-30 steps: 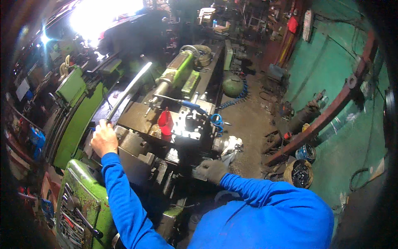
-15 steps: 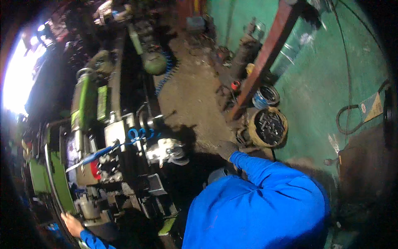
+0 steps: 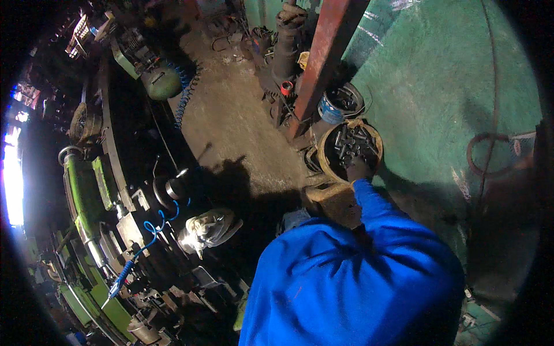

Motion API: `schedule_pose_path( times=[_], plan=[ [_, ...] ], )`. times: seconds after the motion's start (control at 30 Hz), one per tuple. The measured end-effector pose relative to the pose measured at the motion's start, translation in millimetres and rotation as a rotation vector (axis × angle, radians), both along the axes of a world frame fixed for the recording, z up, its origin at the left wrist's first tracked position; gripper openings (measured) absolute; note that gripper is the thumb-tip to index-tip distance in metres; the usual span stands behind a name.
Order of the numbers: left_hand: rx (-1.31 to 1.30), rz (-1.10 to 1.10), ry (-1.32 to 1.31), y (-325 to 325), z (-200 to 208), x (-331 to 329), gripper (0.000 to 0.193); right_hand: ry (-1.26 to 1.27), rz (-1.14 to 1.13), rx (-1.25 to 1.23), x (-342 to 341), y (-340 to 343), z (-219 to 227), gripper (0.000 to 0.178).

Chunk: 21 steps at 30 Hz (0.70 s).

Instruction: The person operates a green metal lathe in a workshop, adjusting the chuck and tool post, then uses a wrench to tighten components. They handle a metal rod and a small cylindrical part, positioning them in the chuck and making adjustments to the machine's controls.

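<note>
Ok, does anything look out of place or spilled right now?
No damage or spill stands out. The oddest thing is the crumpled whitish sheeting beside the green machine: loose, shapeless material among rigid metal parts, and whether it covers anything is unclear. The right hand is among dark metal pieces in the round tub.

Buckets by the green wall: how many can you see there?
2: the tan bucket, with the gloved right hand at the dark metal pieces inside, and the blue bucket just beyond it. More may be hidden behind the reddish post.
</note>
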<state>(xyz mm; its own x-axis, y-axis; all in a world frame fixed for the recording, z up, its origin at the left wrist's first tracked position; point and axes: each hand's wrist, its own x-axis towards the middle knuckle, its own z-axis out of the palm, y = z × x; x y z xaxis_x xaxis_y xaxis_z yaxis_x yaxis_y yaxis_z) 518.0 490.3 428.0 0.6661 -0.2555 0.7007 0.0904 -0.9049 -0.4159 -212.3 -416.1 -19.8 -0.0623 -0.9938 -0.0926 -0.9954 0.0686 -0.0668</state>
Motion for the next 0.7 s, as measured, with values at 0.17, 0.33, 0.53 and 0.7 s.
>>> schedule_pose_path(
  times=[0.17, 0.33, 0.53, 0.7],
  plan=[
    [-0.032, 0.027, -0.023, -12.4, 21.8, -9.4, 0.037, 0.218, -0.008, 0.139, -41.5, -39.4, -1.8, 0.022],
    [-0.095, 0.138, 0.169, -27.1, 4.9, -18.5, 0.041, 0.353, 0.252, 0.215, -112.1, -92.0, -39.3, 0.029],
    [0.061, 0.209, 0.028, -19.4, 20.0, -4.3, 0.048, 0.109, 0.354, 0.541, -20.5, -50.4, 27.0, 0.034],
    [0.009, 0.126, 0.045, -8.3, 18.3, -10.5, 0.046, 0.429, 0.171, 0.588, -10.2, -25.3, -22.6, 0.049]
  ],
)
